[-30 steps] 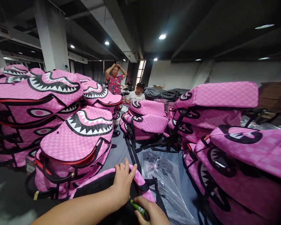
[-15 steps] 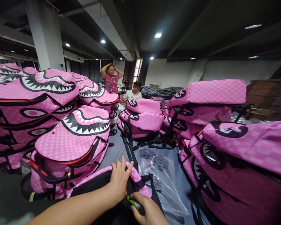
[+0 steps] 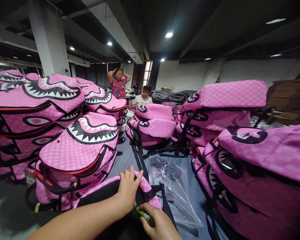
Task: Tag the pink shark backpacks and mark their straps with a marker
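A pink and black backpack (image 3: 100,190) lies in front of me at the bottom centre, its black side facing up. My left hand (image 3: 128,190) rests on its upper part with the fingers spread over the pink edge. Just right of it, my right hand (image 3: 156,220) grips a green pen-like tool (image 3: 145,216) with a dark end. The tool's tip points at the black fabric beside my left wrist; whether it touches is too small to tell. Black straps (image 3: 165,200) hang off the backpack's right side.
Stacked pink backpacks with shark mouths stand at the left (image 3: 77,146), middle (image 3: 155,128) and right (image 3: 260,166). Clear plastic bags (image 3: 175,190) lie on the grey table (image 3: 123,155). Two people are beyond: one standing (image 3: 118,87), another lower down (image 3: 143,99).
Both hands keep nearly the same place on the backpack, with the green tool still held. The view has shifted slightly, and the lower person's head is raised a little.
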Available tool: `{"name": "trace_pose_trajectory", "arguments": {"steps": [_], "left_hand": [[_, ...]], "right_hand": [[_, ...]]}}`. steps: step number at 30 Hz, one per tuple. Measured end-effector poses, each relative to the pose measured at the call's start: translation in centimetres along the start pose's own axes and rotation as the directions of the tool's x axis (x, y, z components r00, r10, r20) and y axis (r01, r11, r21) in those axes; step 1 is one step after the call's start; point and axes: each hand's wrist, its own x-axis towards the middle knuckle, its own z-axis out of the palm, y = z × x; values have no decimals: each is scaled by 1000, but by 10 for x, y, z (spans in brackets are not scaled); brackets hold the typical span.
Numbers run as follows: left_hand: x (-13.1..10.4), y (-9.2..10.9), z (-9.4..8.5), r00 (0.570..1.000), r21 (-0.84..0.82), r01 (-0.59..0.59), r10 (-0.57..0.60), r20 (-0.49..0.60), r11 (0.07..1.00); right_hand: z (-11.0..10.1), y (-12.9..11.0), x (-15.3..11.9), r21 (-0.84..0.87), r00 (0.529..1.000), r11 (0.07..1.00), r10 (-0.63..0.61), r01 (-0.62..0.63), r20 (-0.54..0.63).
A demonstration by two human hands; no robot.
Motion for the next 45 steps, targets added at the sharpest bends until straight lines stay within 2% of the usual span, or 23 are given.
{"name": "trace_pose_trajectory", "arguments": {"steps": [8, 17, 27, 36, 41, 45], "left_hand": [[-2, -1, -6, 1000, 10, -9, 9, 17, 1000], [-1, 0, 0, 1000, 5, -3, 3, -4, 1000], [1, 1, -3, 1000, 14, 2, -3, 13, 1000], [0, -5, -15, 998, 13, -19, 19, 53, 1000], [3, -14, -23, 992, -49, -92, 96, 84, 995], [-6, -18, -29, 996, -82, -44, 50, 69, 996]], "right_hand": [[-2, -2, 0, 1, 1000, 1000, -15, 15, 3], [-5, -5, 1, -10, 1000, 1000, -1, 1, 16], [-9, -12, 4, -52, 999, 998, 26, -24, 47], [-11, -14, 4, -80, 998, 996, 38, -34, 55], [-14, -16, 2, -84, 999, 996, 34, -31, 31], [-17, -18, -7, -10, 1000, 1000, -4, 4, -2]]}}
